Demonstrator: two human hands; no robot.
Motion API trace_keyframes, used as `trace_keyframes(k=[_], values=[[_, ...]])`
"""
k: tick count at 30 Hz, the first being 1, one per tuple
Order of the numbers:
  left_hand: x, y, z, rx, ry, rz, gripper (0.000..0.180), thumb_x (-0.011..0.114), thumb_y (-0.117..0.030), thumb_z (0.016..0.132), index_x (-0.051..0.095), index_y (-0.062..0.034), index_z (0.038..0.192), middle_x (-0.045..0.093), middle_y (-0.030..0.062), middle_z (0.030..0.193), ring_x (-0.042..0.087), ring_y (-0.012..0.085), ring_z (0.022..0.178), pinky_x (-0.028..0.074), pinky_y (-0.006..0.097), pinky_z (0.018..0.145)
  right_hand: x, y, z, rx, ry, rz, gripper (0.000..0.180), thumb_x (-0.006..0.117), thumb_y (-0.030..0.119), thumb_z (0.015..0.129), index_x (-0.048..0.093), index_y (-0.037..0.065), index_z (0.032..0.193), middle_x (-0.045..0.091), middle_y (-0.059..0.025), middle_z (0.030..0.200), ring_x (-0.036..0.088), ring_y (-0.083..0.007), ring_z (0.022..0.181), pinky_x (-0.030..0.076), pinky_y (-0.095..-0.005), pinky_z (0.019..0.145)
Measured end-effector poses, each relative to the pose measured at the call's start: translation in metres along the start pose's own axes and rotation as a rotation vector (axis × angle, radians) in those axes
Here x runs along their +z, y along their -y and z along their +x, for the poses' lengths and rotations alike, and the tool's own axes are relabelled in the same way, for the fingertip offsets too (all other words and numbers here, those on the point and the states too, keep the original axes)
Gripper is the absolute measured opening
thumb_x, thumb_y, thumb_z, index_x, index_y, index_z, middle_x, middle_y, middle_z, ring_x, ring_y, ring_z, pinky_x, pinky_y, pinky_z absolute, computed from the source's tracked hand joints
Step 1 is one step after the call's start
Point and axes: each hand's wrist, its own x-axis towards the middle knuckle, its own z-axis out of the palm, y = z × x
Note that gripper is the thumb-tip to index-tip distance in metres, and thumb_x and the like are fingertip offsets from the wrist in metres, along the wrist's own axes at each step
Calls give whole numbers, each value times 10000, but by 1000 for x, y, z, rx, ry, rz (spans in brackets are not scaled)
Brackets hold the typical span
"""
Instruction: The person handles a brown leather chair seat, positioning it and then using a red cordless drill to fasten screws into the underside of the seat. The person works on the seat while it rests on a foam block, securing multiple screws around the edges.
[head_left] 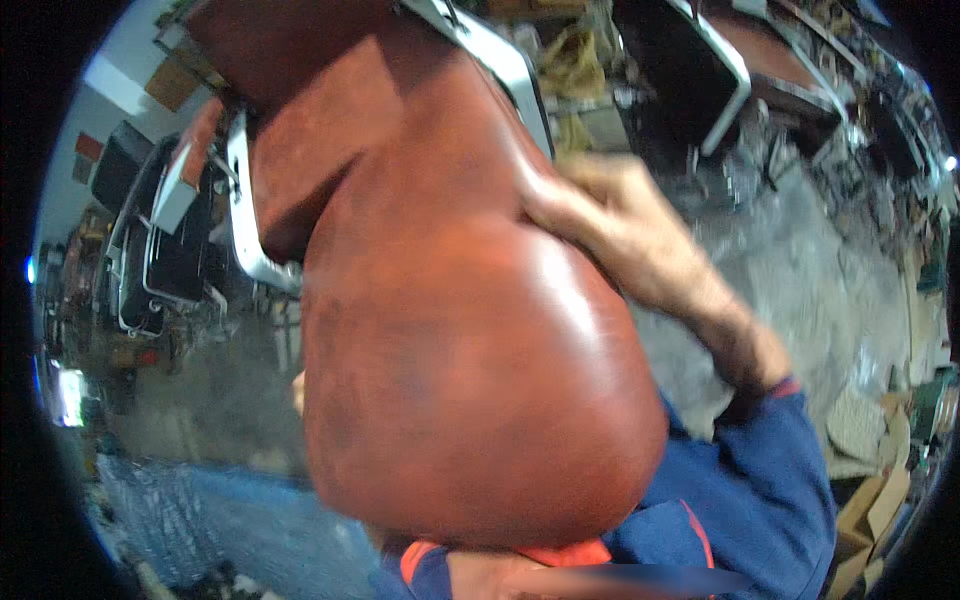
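Note:
A large reddish-brown leather-covered cushion (470,380), padded and rounded at its near end, fills the middle of the view. My right hand (625,225) is closed on its right edge, the thumb pressing on the front surface; motion blurs the fingers at the far side. At the left edge only a small part of my left hand (298,393) shows, curled against the cushion, with the rest hidden behind it. Beyond the cushion, and overlapped by it, is a chair with a reddish-brown seat (320,130) and silver armrests (240,200).
More chairs with metal frames stand at the left (170,240) and at the far right (735,80). Blue plastic sheeting (240,520) lies at the lower left. Cardboard (870,510) is at the lower right, and clutter lines the right side of the grey floor (800,250).

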Motion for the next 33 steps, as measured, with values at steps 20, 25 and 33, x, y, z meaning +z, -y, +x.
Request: trace_keyframes(k=[20, 25, 33], values=[[-62, 108, 55, 118, 772, 21, 600, 597, -252, 995, 402, -107, 1543, 469, 87, 1533, 473, 286, 1381, 397, 439, 1161, -51, -111, -220, 13, -64, 273, 648, 811, 171, 837, 558, -69, 1383, 674, -116, 1273, 623, -193, 1174, 476, -363, 1046], [-8, 138, 93, -83, 525, 165, 815, 609, -594, 955, 375, -87, 1548, 413, 86, 1576, 398, 298, 1435, 324, 476, 1204, -49, -147, -265, 13, -157, 343, 747, 849, 163, 832, 497, -28, 1462, 627, -90, 1361, 574, -183, 1246, 448, -375, 1088], [122, 312, 119, -193, 682, 57, 912, 618, -680, 898, 314, -159, 1583, 263, 58, 1655, 286, 295, 1494, 289, 488, 1225, -134, -183, -368, 3, -780, 56, 747, 853, 176, 804, 517, -10, 1445, 648, -146, 1336, 611, -229, 1235, 460, -383, 1086]])
